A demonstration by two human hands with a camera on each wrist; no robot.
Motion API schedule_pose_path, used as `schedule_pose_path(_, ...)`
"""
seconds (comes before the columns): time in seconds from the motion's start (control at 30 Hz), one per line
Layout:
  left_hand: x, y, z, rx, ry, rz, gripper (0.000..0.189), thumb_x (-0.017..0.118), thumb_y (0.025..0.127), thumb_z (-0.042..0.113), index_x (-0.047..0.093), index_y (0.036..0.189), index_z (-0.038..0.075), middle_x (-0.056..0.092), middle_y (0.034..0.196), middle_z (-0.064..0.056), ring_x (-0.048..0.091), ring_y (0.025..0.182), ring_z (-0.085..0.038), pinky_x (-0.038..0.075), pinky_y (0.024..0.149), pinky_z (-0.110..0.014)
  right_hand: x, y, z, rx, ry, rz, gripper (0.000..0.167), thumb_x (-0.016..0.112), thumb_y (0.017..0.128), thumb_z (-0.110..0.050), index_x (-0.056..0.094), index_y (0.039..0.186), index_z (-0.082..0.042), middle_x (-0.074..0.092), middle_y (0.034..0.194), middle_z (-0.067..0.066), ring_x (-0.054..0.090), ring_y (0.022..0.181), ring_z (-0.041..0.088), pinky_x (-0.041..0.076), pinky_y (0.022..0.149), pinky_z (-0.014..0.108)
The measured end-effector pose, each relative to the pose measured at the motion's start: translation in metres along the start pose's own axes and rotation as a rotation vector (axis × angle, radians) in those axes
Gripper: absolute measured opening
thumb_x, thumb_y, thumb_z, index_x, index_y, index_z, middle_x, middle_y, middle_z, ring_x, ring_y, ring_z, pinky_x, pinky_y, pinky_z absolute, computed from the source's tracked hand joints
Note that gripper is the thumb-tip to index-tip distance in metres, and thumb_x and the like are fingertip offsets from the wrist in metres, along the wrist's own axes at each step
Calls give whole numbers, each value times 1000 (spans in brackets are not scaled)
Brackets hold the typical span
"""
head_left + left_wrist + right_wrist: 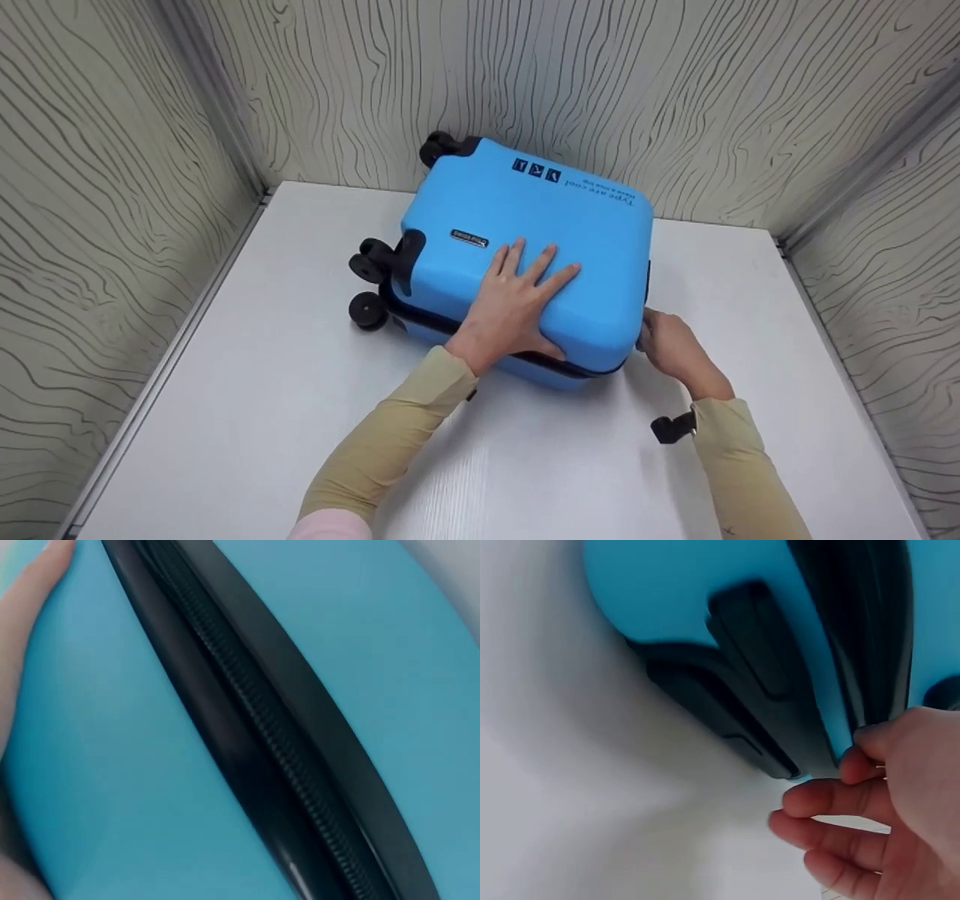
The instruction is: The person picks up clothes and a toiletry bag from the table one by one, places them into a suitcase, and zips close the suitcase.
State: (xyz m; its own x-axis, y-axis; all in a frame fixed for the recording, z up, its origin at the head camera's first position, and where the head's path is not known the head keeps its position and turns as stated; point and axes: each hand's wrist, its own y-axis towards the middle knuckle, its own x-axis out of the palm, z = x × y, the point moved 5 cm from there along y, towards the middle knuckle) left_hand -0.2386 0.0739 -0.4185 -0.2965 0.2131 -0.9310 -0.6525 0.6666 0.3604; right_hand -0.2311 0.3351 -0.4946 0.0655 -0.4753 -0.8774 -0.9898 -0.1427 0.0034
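A blue hard-shell suitcase [600,240] lies flat on the white table, its wheels toward the left. My left hand [510,307] rests on its upper shell with the fingers spread. Below that hand, the left wrist view shows the zipper [262,716] running between two black rims, its teeth meshed. At the suitcase's right end is my right hand [671,345]. Its thumb and index finger pinch at the zipper band [874,637], with the other fingers loosely bent; the zipper pull itself is hidden by the fingertips. Beside the band sits a black handle [754,637].
Black wheels [367,309] stick out from the suitcase's left end. Behind it stands a wood-grain patterned wall [480,82], with more panels at both sides. White tabletop [262,375] shows in front and to the left.
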Motion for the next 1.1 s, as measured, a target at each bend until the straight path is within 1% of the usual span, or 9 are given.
schedule_pose_path(0.17,-1,4,2,-26,-2,-1,125,69,60,91,31,162,30,32,163,-10,26,145,-50,22,117,-60,3,-15,-6,21,13,-28,30,43,107,-10,56,81,-8,55,69,1,48,62,18,40,58,35)
schedule_pose_path(0.37,0,10,8,-59,25,11,125,68,58,92,33,162,30,33,162,-11,29,144,-50,24,115,-61,2,-31,-9,28,36,-32,30,43,106,-7,61,82,-4,58,71,1,51,66,20,42,61,37)
schedule_pose_path(0.6,2,18,16,-125,42,12,125,70,57,92,35,161,31,36,161,-11,33,142,-51,27,115,-60,2,-42,-9,58,77,-54,28,43,107,-7,63,88,-2,60,73,0,50,67,20,42,61,37)
schedule_pose_path(0.7,2,23,18,-152,51,4,124,71,56,91,36,160,33,36,161,-11,32,142,-50,26,115,-59,1,-47,-8,51,89,-48,27,43,108,-10,62,89,-4,60,72,0,50,66,19,41,61,36)
schedule_pose_path(0.8,3,29,19,-175,68,-6,125,71,55,91,36,160,34,36,161,-10,33,143,-49,26,116,-59,-1,-53,-7,42,102,-43,29,44,110,-14,60,86,-8,60,71,-2,49,65,17,41,60,34)
schedule_pose_path(0.97,4,38,23,-184,79,-2,125,71,55,91,37,160,34,37,161,-11,33,142,-49,26,115,-59,-3,-64,-8,40,116,-25,33,47,110,-17,58,80,-12,59,68,-4,46,61,16,39,57,31)
schedule_pose_path(1.1,6,42,25,-191,85,-3,124,71,54,92,37,159,35,37,160,-11,33,143,-49,26,115,-59,-2,-74,-11,39,90,3,32,49,109,-15,57,78,-14,57,67,-5,44,59,16,38,56,31)
